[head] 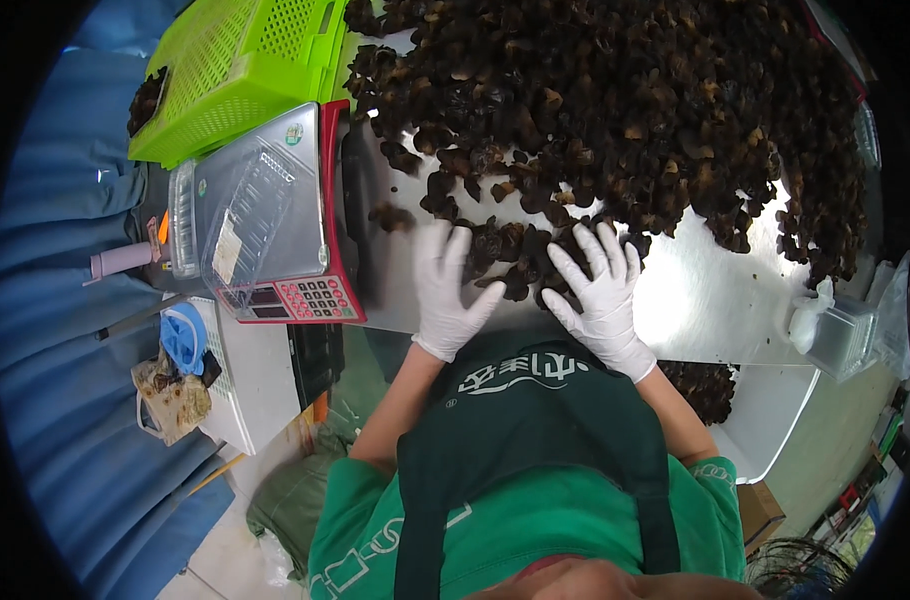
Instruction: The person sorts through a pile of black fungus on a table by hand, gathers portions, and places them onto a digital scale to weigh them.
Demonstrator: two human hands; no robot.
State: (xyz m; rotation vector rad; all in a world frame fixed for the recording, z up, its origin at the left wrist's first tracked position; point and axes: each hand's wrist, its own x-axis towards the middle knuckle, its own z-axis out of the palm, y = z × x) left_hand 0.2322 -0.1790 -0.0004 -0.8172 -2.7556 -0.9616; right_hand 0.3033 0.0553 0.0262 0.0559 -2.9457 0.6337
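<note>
A large heap of dark brown wood ear fungus [597,112] covers much of the shiny metal table [695,300]. Both hands wear thin white gloves. At the near edge of the heap, my left hand [451,292] has its fingers up and its thumb apart, beside a small cluster of fungus pieces [504,247] that lies between the hands. On the cluster's other side, my right hand [601,296] is spread, palm down, with its fingertips at the heap's edge. Neither hand appears to grip anything. A loose piece [391,217], blurred, lies left of my left hand.
A red-edged digital scale [297,300] stands at left, bearing a clear plastic container [249,217]. Behind it is a lime-green plastic basket [222,82]. More clear containers [845,337] are at the table's right end. Below the near edge sits a white bin [762,420] with fungus.
</note>
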